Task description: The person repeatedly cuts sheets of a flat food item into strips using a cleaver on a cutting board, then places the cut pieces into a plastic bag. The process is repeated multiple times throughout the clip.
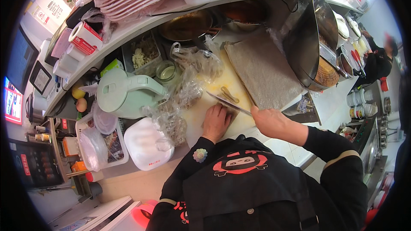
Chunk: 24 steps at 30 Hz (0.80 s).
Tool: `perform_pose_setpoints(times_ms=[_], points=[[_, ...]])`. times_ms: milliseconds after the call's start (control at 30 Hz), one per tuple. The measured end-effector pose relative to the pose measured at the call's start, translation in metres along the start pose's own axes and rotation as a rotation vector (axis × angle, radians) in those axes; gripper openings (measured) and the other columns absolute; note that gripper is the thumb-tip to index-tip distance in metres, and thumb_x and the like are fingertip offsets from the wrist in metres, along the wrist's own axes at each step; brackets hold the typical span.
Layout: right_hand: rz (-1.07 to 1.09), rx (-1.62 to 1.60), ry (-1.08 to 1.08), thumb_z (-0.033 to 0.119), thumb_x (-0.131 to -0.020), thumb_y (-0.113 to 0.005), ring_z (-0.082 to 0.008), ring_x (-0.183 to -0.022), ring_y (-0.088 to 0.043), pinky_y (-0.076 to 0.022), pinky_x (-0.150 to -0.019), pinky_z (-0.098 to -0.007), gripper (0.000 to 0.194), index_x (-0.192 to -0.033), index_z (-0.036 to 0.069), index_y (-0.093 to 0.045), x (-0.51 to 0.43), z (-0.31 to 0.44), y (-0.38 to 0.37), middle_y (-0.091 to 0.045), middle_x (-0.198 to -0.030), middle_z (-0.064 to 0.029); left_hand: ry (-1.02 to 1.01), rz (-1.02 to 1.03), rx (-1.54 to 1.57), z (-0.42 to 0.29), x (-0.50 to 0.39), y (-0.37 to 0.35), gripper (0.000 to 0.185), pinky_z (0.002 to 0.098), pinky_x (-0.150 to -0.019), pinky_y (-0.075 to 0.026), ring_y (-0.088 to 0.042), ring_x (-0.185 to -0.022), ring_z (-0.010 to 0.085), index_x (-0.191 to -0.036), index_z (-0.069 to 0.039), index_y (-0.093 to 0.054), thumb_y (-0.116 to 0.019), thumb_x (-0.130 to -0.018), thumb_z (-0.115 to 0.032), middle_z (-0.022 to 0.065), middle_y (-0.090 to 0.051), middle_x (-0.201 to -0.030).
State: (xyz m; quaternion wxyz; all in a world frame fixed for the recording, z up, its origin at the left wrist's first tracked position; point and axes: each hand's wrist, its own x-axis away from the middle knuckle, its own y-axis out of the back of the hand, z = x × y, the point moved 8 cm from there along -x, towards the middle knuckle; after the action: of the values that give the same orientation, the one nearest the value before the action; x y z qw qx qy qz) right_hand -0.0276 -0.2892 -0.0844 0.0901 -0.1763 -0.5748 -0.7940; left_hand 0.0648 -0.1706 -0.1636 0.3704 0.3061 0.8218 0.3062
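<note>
My right hand grips the handle of a kitchen knife, whose blade points up and left across the cutting board. Just below the blade, my left hand presses with curled fingers on a flat grey-brown food piece, partly hidden beneath it. Beyond the blade lie a few narrow brown strips on the yellowed board. A wide grey-brown sheet, its material unclear, covers the board's right side.
Clear plastic bags crowd the board's left side. Left of them stand a pale green electric kettle, a glass jar and white lidded containers. A large metal container stands at right. Another person is at the far right.
</note>
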Motion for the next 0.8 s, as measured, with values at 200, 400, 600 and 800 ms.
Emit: perform_pose_setpoints(times_ms=[200, 400, 600, 800], points=[[-0.046, -0.019, 0.012, -0.001, -0.080, -0.052, -0.0416, -0.068, -0.066, -0.0513, -0.060, -0.0510, 0.015, -0.093, -0.003, -0.044, -0.021, 0.012, -0.016, -0.064, -0.070, -0.0249, -0.069, -0.061, 0.019, -0.005, -0.002, 0.005, 0.035, 0.0412, -0.087, -0.048, -0.056, -0.098, 0.0350, -0.102, 0.000, -0.061, -0.074, -0.072, -0.014, 0.0156, -0.059, -0.108], [-0.002, -0.034, -0.007, 0.000, -0.081, -0.052, -0.0415, -0.069, -0.067, -0.0519, -0.059, -0.0492, 0.014, -0.093, -0.003, -0.045, 0.000, 0.008, -0.009, -0.064, -0.072, -0.0251, -0.007, -0.059, 0.057, 0.001, 0.009, 0.017, 0.036, 0.0426, -0.086, -0.048, -0.056, -0.097, 0.0356, -0.102, -0.001, -0.061, -0.074, -0.072, -0.016, 0.0151, -0.059, -0.106], [0.027, 0.003, 0.005, 0.000, -0.081, -0.051, -0.0421, -0.068, -0.066, -0.0514, -0.061, -0.0502, 0.016, -0.094, -0.004, -0.044, -0.012, 0.016, -0.024, -0.065, -0.073, -0.0244, -0.010, -0.049, 0.034, 0.001, 0.011, 0.015, 0.037, 0.0432, -0.086, -0.048, -0.055, -0.098, 0.0363, -0.103, -0.001, -0.059, -0.074, -0.073, -0.016, 0.0148, -0.058, -0.108], [-0.014, -0.071, 0.016, 0.000, -0.081, -0.051, -0.0444, -0.067, -0.064, -0.0512, -0.062, -0.0505, 0.015, -0.093, -0.005, -0.045, 0.000, 0.022, -0.013, -0.063, -0.070, -0.0248, 0.000, -0.023, 0.069, 0.002, 0.018, 0.019, 0.037, 0.0431, -0.085, -0.048, -0.055, -0.098, 0.0365, -0.103, -0.001, -0.059, -0.075, -0.074, -0.016, 0.0152, -0.058, -0.108]])
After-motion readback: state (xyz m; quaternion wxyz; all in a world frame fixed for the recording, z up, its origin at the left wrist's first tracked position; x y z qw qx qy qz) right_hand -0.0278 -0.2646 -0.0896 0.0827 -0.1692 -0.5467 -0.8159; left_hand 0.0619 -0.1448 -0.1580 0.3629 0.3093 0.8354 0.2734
